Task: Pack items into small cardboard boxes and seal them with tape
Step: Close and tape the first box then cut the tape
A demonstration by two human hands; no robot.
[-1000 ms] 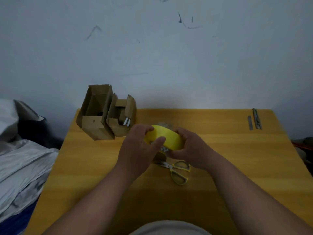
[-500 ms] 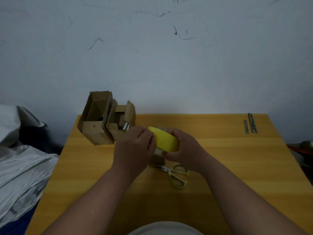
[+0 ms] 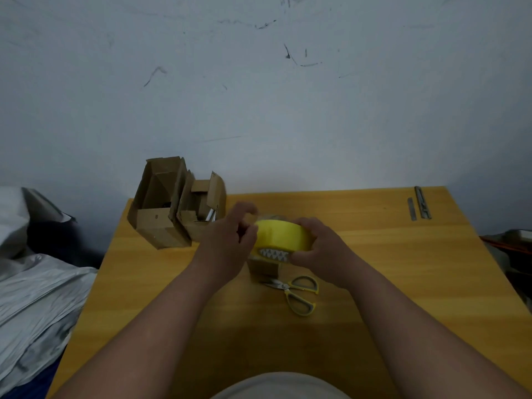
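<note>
Smooth, faintly glossy wood-grain laminate on the tabletop [image 3: 374,254], orange-yellow. Matt brown corrugated cardboard, rough at the torn flaps, on the two open boxes [image 3: 161,214] at the far left corner and the small box [image 3: 263,267] near the middle. Glossy, smooth yellow plastic film on the tape roll [image 3: 283,236], patterned paper core inside. Bright metal blades and yellow-grey plastic handles on the scissors [image 3: 296,292]. Dull grey metal strips [image 3: 419,205] by the far right corner. Scuffed matt painted wall [image 3: 288,96]. Crinkled silvery-grey sheeting [image 3: 37,306] off the left edge.

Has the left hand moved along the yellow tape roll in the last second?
Yes. The left hand has slid off the front of the tape roll toward the open cardboard boxes, its fingers now at the roll's left edge.
</note>
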